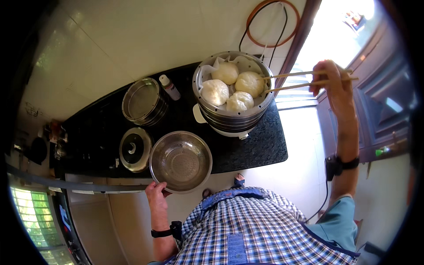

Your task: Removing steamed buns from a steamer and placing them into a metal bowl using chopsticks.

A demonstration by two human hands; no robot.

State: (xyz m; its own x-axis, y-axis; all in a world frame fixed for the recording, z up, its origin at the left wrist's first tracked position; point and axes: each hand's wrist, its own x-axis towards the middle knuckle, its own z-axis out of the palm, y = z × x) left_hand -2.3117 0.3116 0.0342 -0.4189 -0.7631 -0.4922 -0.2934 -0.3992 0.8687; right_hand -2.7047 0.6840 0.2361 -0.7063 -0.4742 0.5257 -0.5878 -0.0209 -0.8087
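My left hand [157, 196] grips the rim of a perforated metal colander [183, 162], which reaches over the counter's front edge; nothing lies in it. In my right hand [332, 79] is a pair of wooden chopsticks [296, 86], spread a little apart. Their tips are over the right rim of a round steel steamer [233, 117]. One tip appears to touch the right-hand bun [249, 84]; the other is near the rim. Several pale buns, among them a glossy one [215, 92] on the left, sit on white liner paper [208, 69] inside the steamer.
The black counter [261, 150] also holds a stacked steel steamer tier [140, 101], a spray can [170, 87] and a lid with a dark centre [135, 149]. A coiled hose [295, 29] and black cable hang on the wall. At right stands a wooden door [381, 102].
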